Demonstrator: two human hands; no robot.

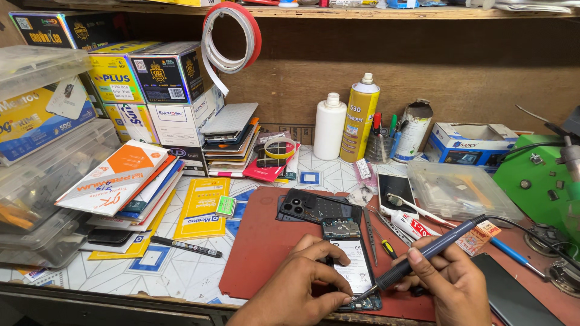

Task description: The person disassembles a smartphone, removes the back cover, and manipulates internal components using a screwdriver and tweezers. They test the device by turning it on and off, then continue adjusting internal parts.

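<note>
The right hand [450, 281] is clamped on an iron [423, 253] — tip at the opened phone [353, 265] the left hand [302, 278] pinches steady — back cover [317, 206] already off beyond.

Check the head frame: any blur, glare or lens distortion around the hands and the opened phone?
Head view: even indoor light, soft shadows. The right hand, soldering iron and opened phone are sharp, as is the left hand; mild glare on the phone's battery. Wide-angle bowing bends the wooden shelf and left-edge plastic boxes.
</note>
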